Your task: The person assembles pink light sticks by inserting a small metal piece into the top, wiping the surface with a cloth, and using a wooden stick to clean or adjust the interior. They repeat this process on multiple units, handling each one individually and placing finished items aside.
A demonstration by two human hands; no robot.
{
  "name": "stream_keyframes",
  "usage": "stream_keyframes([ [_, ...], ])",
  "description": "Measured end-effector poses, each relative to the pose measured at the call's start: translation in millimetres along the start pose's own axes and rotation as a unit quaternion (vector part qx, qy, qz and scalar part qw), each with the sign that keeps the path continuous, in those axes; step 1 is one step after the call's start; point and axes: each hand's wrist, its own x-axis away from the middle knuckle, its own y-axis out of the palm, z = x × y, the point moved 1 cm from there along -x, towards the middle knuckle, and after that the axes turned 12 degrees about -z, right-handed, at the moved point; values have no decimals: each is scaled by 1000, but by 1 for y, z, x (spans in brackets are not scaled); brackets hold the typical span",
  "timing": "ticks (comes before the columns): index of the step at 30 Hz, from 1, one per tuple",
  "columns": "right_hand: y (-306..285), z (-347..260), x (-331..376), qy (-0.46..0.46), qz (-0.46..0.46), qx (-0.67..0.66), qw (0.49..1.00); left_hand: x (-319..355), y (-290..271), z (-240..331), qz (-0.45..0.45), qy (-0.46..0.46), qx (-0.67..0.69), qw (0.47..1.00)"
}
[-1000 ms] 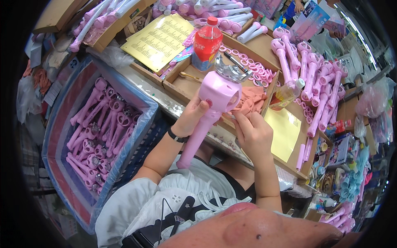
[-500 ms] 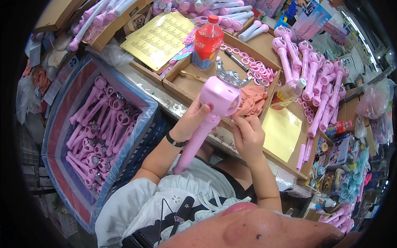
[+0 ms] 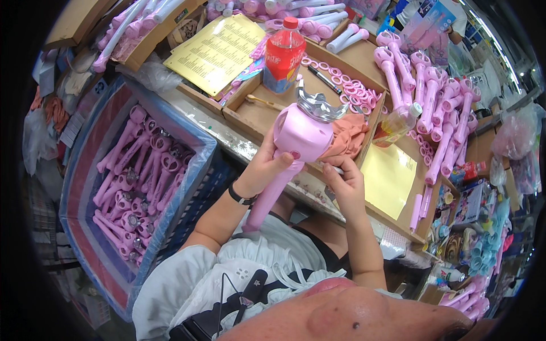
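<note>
My left hand [image 3: 260,173] is closed round the neck of a pink toy wand [image 3: 300,135], whose handle slants down toward my lap. A silver crown [image 3: 321,107] tops its bulbous head, and a small dark pink spot shows on the head's near side. Close to the right of the head, my right hand [image 3: 348,184] pinches a thin pale stick-like thing [image 3: 334,169]; most of it is hidden by the fingers, so its kind is unclear. Behind the wand's head lies a crumpled orange cloth [image 3: 348,136] in the cardboard tray [image 3: 242,116].
At left stands a lined blue basket [image 3: 207,150] full of pink wands. The tray holds a red-labelled bottle [image 3: 284,59], a toothbrush [image 3: 264,103], a black marker [image 3: 324,79] and pink rings [image 3: 364,96]. Rightward are a clear bottle [image 3: 395,124], yellow paper [image 3: 389,182] and more wands [image 3: 435,105].
The wand has turned slightly, bringing the dark pink spot and the crown more into view. My right fingers have shifted, and the pale stick-like thing now shows between them.
</note>
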Motion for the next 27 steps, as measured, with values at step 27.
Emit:
stream_keyframes([
  [27,12,-2,11,-150,54,203,966,3,-6,0,-49,-21,61,997],
])
